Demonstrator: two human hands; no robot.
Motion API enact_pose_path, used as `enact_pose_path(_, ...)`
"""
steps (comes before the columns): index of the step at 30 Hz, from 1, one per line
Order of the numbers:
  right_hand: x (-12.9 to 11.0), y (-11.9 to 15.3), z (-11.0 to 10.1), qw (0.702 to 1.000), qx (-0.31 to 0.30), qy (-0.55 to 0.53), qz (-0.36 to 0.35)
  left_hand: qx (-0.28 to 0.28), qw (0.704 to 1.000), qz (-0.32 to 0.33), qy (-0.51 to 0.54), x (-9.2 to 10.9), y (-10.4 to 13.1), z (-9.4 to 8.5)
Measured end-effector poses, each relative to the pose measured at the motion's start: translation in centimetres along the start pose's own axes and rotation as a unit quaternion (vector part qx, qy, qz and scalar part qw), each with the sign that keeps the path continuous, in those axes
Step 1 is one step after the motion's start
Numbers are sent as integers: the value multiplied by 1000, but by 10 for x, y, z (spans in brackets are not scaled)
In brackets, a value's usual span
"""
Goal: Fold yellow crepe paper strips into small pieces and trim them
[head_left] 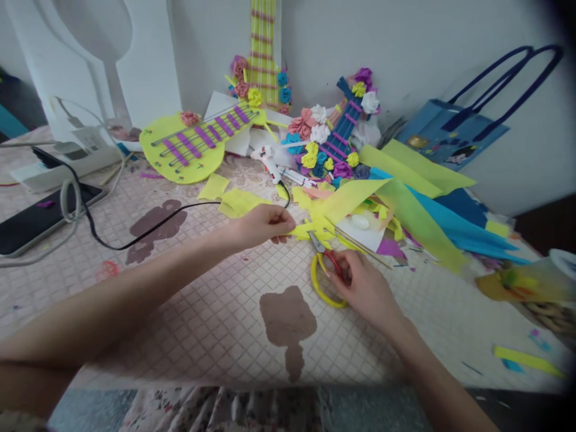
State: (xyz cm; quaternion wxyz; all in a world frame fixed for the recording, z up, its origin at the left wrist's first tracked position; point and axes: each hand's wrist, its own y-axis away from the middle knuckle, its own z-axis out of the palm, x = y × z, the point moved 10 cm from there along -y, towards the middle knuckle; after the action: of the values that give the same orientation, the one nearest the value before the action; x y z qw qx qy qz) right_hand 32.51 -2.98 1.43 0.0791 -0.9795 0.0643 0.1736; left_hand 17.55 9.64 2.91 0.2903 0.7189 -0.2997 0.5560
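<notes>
Beyond the scissors [320, 252], cartoon-printed bag [436, 137]

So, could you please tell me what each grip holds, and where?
The right grip holds red and yellow handled metal scissors by the red handle; the left grip pinches cut yellow paper by one end.

Metal-bladed scissors [318, 245], matt paper [302, 230]

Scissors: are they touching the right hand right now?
Touching. The head view shows it: the right hand holds the scissors by their red handle, with no gap between.
</notes>
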Motion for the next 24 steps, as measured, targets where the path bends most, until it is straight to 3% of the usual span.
enact_pose_path(3, 0, 3, 6, 1000, -16, 22, -3, 15, 999, -20, 42, 1, -30, 17)
enact_pose_path(5, -4, 2, 9, 998, -28, 49, 1, 26, 999, -39, -13, -7, -43, 23)
enact_pose_path(10, -7, -1, 10, 997, -33, 61, 27, 65, 994, -42, -81, -25, -48, 19)
enact_pose_path(16, 4, 1, 0, 998, 19, 6, 67, 103, 983, -7, -149, -29, -44, 14)
enact_pose_path(24, 27, 15, -40, 982, 163, -37, 83, 128, 967, 27, -221, -29, -43, 16)
